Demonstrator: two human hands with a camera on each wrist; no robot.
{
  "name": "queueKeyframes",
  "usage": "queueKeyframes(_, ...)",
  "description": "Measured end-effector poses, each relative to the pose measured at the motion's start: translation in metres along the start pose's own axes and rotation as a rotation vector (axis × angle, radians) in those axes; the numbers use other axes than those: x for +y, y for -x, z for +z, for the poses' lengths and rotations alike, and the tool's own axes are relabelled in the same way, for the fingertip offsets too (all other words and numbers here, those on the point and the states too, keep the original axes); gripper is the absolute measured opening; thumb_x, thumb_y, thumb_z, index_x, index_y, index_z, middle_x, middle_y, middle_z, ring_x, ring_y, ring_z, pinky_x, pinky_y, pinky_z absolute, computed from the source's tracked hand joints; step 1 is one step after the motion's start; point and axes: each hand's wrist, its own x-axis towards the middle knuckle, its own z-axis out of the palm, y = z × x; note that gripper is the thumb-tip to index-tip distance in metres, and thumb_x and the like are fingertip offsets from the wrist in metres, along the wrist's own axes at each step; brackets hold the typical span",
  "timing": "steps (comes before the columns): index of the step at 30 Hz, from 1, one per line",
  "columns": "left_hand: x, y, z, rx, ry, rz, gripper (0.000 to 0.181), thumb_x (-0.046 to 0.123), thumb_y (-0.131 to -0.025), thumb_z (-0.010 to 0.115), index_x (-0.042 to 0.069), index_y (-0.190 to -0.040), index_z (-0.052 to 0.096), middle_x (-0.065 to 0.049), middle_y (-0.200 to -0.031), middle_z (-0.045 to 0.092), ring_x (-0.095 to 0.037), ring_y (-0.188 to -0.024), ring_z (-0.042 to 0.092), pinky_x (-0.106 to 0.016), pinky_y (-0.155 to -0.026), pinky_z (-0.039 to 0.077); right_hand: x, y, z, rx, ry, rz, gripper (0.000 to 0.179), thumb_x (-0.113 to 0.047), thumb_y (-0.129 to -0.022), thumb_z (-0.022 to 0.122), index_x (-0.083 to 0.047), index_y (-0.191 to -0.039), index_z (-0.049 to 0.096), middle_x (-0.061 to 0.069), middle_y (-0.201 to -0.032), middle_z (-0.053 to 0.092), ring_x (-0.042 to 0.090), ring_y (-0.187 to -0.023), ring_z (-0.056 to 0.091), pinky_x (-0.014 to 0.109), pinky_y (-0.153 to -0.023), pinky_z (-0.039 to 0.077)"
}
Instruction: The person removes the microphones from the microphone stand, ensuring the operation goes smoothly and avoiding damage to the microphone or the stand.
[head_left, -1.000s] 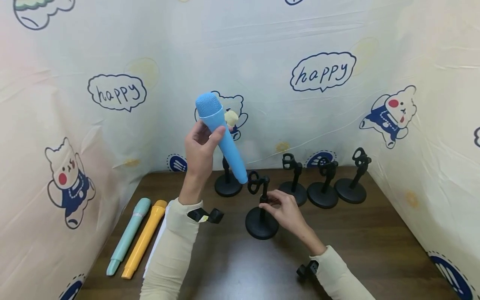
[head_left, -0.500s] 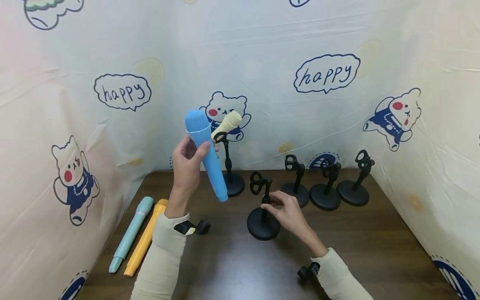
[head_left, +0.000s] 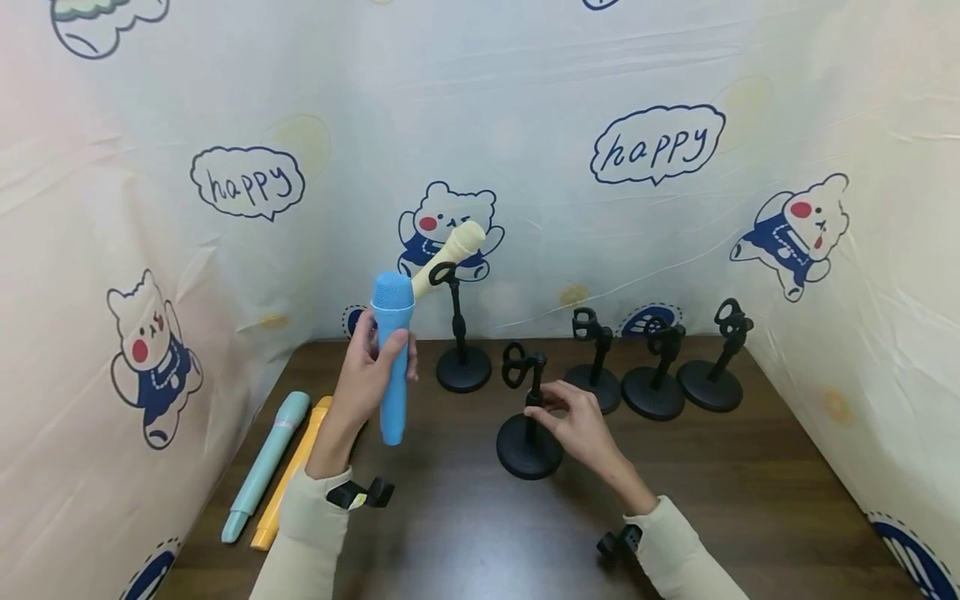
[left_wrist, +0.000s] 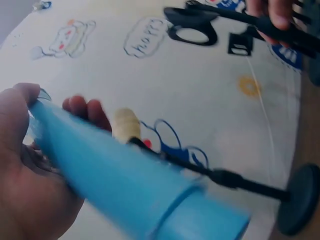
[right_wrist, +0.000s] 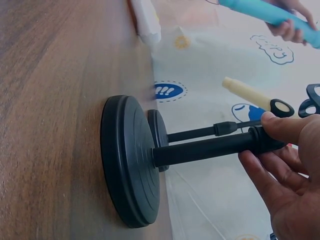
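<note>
My left hand (head_left: 365,372) grips a blue microphone (head_left: 393,358) round its body and holds it above the table, head up and nearly upright. In the left wrist view the microphone (left_wrist: 125,175) is blurred and crosses the palm. With thumb and fingers my right hand (head_left: 576,421) pinches the pole of a black microphone stand (head_left: 529,450), whose round base rests on the table. The right wrist view shows that grip at the collar near the top of the pole (right_wrist: 205,151). The stand's ring clip (head_left: 514,367) holds nothing and points towards the left hand.
Behind, a cream microphone (head_left: 457,246) leans in the clip of another stand (head_left: 462,369). Several more black stands (head_left: 652,392) stand at the back right. On the left lie a teal microphone (head_left: 266,467) and a yellow microphone (head_left: 292,475), partly behind the left arm. A printed cloth (head_left: 525,125) hangs behind the table.
My left hand has moved down and to the left with the blue microphone, which has turned more upright and uncovered the cream one. The right hand keeps its grip on the stand.
</note>
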Motion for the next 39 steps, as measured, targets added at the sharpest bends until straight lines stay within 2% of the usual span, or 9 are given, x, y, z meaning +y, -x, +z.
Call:
queueKeyframes(4, -0.015, 0.006, -0.007, -0.001, -0.074, -0.049, 0.035, 0.03, -0.113, 0.053, 0.013, -0.14, 0.036, -0.012, -0.096, 0.06, -0.02, -0.068, 0.062, -0.032, -0.069, 0.061, 0.0, 0.0, 0.0, -0.002, -0.001, 0.002, 0.023, -0.014, -0.09, 0.087, -0.007, -0.11, 0.077, 0.006, -0.102, 0.077, 0.02, -0.093, 0.077, 0.026, -0.081, 0.065)
queueKeyframes(9, -0.032, 0.016, -0.016, -0.002, -0.182, -0.135, 0.044, 0.027, -0.113, 0.054, 0.007, -0.146, 0.032, -0.02, -0.102, 0.059, -0.024, -0.074, 0.062, -0.036, -0.072, 0.058, 0.002, 0.0, 0.001, 0.001, 0.007, -0.008, 0.023, -0.015, -0.09, 0.087, -0.008, -0.11, 0.077, 0.005, -0.102, 0.077, 0.019, -0.093, 0.077, 0.025, -0.081, 0.065)
queueKeyframes(14, -0.05, 0.025, -0.022, 0.018, -0.333, -0.248, 0.053, 0.025, -0.11, 0.056, 0.007, -0.153, 0.031, -0.023, -0.11, 0.063, -0.028, -0.079, 0.066, -0.036, -0.075, 0.056, 0.003, -0.001, 0.001, 0.007, 0.016, -0.022, 0.023, -0.015, -0.09, 0.087, -0.008, -0.11, 0.077, 0.005, -0.103, 0.077, 0.019, -0.093, 0.077, 0.028, -0.081, 0.065)
queueKeyframes(17, -0.06, 0.03, -0.025, 0.027, -0.434, -0.298, 0.057, 0.027, -0.108, 0.06, 0.006, -0.154, 0.034, -0.025, -0.121, 0.066, -0.029, -0.081, 0.07, -0.037, -0.074, 0.059, 0.003, -0.001, 0.001, 0.007, 0.013, -0.019, 0.024, -0.015, -0.09, 0.087, -0.008, -0.111, 0.077, 0.007, -0.103, 0.077, 0.02, -0.093, 0.077, 0.031, -0.081, 0.066)
queueKeyframes(22, -0.08, 0.039, -0.029, 0.052, -0.674, -0.303, 0.063, 0.032, -0.103, 0.067, -0.001, -0.151, 0.041, -0.029, -0.131, 0.069, -0.03, -0.084, 0.072, -0.044, -0.076, 0.063, 0.003, 0.0, 0.002, 0.006, 0.001, -0.012, 0.025, -0.015, -0.09, 0.087, -0.006, -0.111, 0.077, 0.009, -0.104, 0.077, 0.023, -0.093, 0.077, 0.042, -0.082, 0.067)
queueKeyframes(25, -0.093, 0.044, -0.03, 0.065, -0.799, -0.298, 0.067, 0.036, -0.101, 0.069, -0.005, -0.148, 0.045, -0.03, -0.125, 0.071, -0.028, -0.078, 0.07, -0.042, -0.07, 0.062, 0.003, 0.0, 0.002, 0.007, -0.003, -0.012, 0.025, -0.014, -0.09, 0.087, -0.006, -0.112, 0.077, 0.01, -0.105, 0.077, 0.024, -0.093, 0.077, 0.047, -0.083, 0.066)
queueKeyframes(29, -0.109, 0.049, -0.03, 0.07, -0.938, -0.272, 0.066, 0.038, -0.098, 0.071, -0.009, -0.14, 0.052, -0.028, -0.11, 0.072, -0.029, -0.075, 0.065, -0.043, -0.065, 0.06, 0.003, 0.001, 0.002, 0.01, 0.003, -0.013, 0.026, -0.015, -0.09, 0.087, -0.005, -0.112, 0.077, 0.01, -0.105, 0.077, 0.023, -0.093, 0.077, 0.044, -0.082, 0.066)
queueKeyframes(35, -0.123, 0.053, -0.029, 0.066, -1.078, -0.211, 0.059, 0.034, -0.093, 0.078, -0.015, -0.122, 0.062, -0.027, -0.104, 0.069, -0.036, -0.084, 0.064, -0.054, -0.076, 0.06, 0.002, 0.001, 0.002, 0.009, 0.007, -0.003, 0.025, -0.016, -0.091, 0.087, -0.006, -0.112, 0.077, 0.009, -0.105, 0.077, 0.022, -0.094, 0.077, 0.035, -0.082, 0.066)
queueKeyframes(39, -0.127, 0.056, -0.03, 0.04, -1.119, -0.24, 0.054, 0.035, -0.092, 0.081, -0.013, -0.112, 0.065, -0.023, -0.094, 0.067, -0.033, -0.073, 0.062, -0.053, -0.067, 0.059, 0.002, 0.001, 0.002, 0.011, 0.004, 0.012, 0.025, -0.016, -0.091, 0.087, -0.007, -0.112, 0.077, 0.008, -0.105, 0.077, 0.021, -0.094, 0.077, 0.031, -0.082, 0.066)
